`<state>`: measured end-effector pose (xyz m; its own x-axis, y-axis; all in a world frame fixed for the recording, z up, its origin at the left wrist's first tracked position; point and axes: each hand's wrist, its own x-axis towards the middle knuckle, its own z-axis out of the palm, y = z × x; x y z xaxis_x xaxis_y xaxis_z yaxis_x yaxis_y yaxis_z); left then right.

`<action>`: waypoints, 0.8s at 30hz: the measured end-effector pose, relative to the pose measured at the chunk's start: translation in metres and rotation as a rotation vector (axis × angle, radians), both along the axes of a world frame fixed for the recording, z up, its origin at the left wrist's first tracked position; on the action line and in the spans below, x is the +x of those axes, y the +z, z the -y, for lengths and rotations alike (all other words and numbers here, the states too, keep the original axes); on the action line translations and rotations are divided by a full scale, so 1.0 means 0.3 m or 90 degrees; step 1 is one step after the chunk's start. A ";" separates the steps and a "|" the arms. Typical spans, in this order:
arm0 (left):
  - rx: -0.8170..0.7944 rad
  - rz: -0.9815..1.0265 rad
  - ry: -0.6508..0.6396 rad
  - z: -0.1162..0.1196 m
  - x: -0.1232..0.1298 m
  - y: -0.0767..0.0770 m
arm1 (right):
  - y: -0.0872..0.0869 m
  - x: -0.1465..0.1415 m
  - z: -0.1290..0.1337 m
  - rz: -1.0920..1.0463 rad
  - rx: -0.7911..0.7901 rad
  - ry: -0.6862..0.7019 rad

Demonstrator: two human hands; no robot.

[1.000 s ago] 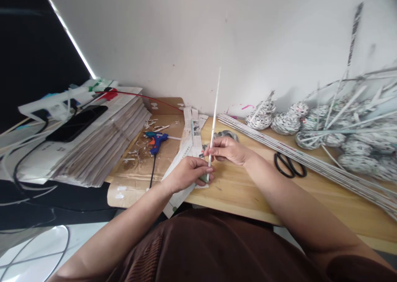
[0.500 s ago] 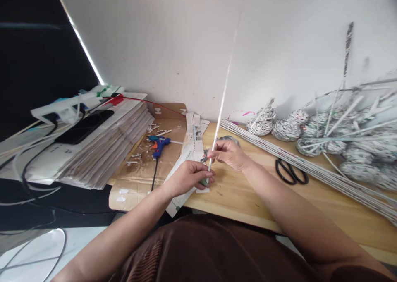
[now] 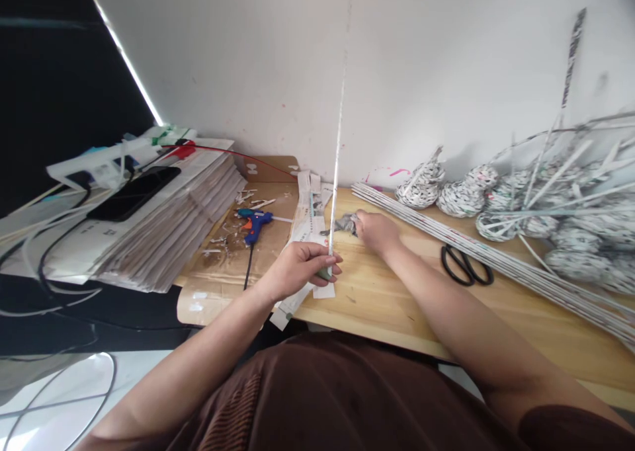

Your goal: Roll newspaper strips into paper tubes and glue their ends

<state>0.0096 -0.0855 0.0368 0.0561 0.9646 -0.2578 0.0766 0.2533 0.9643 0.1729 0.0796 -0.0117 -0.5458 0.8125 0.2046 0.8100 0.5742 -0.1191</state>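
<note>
A person's left hand (image 3: 300, 269) holds a long, thin white paper rod (image 3: 338, 143) nearly upright over the front of a light-wood bench (image 3: 377, 292), its fingers closed around the rod's lower end. A small green item (image 3: 325, 274), mostly hidden, shows beneath those fingers, at the foot of the rod.

To the right of the rod, the right hand (image 3: 380, 233) reaches to a crumpled grey wad (image 3: 347, 223), its fingers bent in and touching it; their tips are hidden, and whether they are closed on the wad cannot be told.

Just left of the rod lie printed white paper strips (image 3: 305, 219). Farther left, a blue glue gun with an orange trigger (image 3: 255, 226) rests on a brown cardboard sheet (image 3: 198, 302) among white paper scraps (image 3: 260, 203). Well to the rod's left, a black phone (image 3: 133, 193) sits on a tall stack of white paper (image 3: 178, 233).

Right of the rod, a bundle of white paper rods (image 3: 431, 223) slants across the bench, beside a pair of black looped handles (image 3: 465, 264). Beyond the bundle, rounded woven forms of printed paper (image 3: 421, 185) stand near the white wall (image 3: 248, 61).
</note>
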 end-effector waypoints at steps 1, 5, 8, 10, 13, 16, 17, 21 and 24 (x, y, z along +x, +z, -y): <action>-0.002 0.000 0.002 0.000 0.001 0.000 | 0.000 0.000 0.001 -0.005 0.000 -0.013; -0.009 0.002 0.005 0.000 0.000 0.000 | 0.008 0.011 -0.009 -0.048 -0.005 -0.058; -0.008 0.004 0.002 0.000 0.000 0.000 | 0.011 0.012 -0.019 -0.094 0.024 -0.065; -0.004 0.005 0.002 0.001 0.000 0.000 | 0.005 0.009 -0.024 -0.127 0.033 -0.049; -0.002 0.007 0.004 0.002 0.000 -0.002 | -0.010 0.006 -0.027 -0.214 0.021 0.020; -0.001 0.005 0.006 0.003 0.000 -0.004 | -0.010 0.007 -0.023 -0.291 0.020 0.075; 0.001 0.003 0.007 0.003 -0.001 -0.005 | -0.001 0.007 -0.017 -0.310 0.034 0.076; 0.003 0.006 0.008 0.002 -0.006 -0.005 | 0.079 -0.002 0.042 -0.440 0.050 0.088; 0.006 0.008 0.009 0.002 -0.005 -0.001 | 0.149 -0.013 0.111 -0.487 -0.292 0.305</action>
